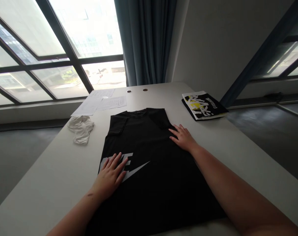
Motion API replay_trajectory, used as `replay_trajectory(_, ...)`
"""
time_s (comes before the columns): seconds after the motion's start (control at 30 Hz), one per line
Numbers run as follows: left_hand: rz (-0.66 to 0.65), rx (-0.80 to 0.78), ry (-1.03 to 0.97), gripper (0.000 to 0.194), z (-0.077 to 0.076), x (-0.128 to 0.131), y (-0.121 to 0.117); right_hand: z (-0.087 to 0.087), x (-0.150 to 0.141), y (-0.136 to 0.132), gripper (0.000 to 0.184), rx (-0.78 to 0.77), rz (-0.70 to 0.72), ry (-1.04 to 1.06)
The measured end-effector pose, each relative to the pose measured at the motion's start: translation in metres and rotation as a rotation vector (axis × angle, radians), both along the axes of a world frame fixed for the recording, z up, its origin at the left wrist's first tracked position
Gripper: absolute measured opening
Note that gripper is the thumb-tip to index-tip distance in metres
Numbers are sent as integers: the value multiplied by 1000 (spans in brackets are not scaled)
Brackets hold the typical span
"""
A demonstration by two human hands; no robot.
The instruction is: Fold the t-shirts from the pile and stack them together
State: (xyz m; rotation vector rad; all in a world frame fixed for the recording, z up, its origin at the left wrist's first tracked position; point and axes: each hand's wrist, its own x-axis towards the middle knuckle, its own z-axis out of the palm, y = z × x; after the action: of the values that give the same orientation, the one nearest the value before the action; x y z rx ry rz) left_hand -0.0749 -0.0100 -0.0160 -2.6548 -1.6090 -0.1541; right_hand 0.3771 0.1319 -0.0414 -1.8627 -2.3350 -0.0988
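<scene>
A black T-shirt (161, 177) lies spread on the white table, its neck at the far side and its lower edge near me. Grey lettering and a swoosh (136, 169) show on its left part. My left hand (112, 172) rests flat over this print with fingers spread, hiding some of the letters. On the shirt's right edge, below the sleeve, lies my right hand (183, 137), palm down and fingers apart. Neither hand grips the cloth. Both sleeves lie folded in over the shirt body.
A crumpled white cloth (81, 129) lies on the table's left side, with paper sheets (112, 103) beyond it. At the right edge is a black printed bag or folded item (204, 106). Windows and a blue curtain (146, 42) stand behind the table (48, 183).
</scene>
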Motion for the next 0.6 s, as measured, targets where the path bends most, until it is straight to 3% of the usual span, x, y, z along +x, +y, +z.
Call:
replay_trajectory(0.13,214,-4,13,54,-1,-31,-36,-4,0,-4,58,-8,22,18)
replay_trajectory(0.3,480,-36,35,57,8,-42,-71,-5,-2,-7,57,-18,49,43)
replay_trajectory(0.47,539,-67,-45,61,19,-42,-96,2,2,-11,51,47,98,114)
replay_trajectory(0.6,645,-234,-96,55,23,-41,-109,26,-16,-19,40,189,160,178)
